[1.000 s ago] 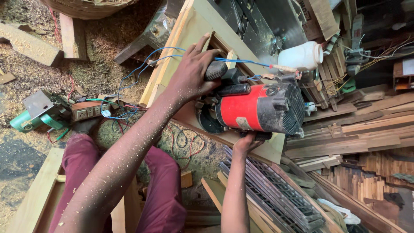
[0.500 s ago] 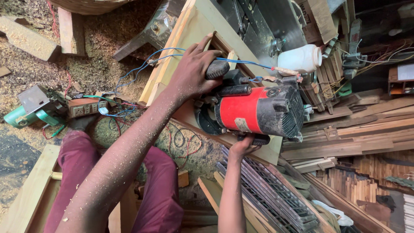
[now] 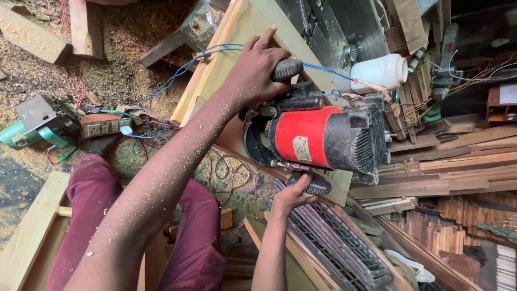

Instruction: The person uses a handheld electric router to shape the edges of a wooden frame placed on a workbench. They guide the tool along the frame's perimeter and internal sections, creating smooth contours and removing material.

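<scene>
A red and black electric router (image 3: 323, 137) rests on a pale wooden frame panel (image 3: 242, 32). My left hand (image 3: 256, 70) is closed round its upper black handle (image 3: 288, 69), the forearm dusted with sawdust. My right hand (image 3: 291, 196) grips the lower black handle (image 3: 315, 186) at the panel's near edge. A blue cable (image 3: 177, 75) runs from the router across the panel towards the floor.
A white plastic jug (image 3: 379, 71) stands just beyond the router. A socket box (image 3: 102, 126) and a green power tool (image 3: 32, 126) lie on the sawdust-covered floor at left. Stacked timber offcuts (image 3: 458, 156) fill the right side. A slatted wooden panel (image 3: 344, 242) lies below.
The router and both hands have shifted slightly towards the lower right in the view, and the camera has come a little closer. Both grips stay the same.
</scene>
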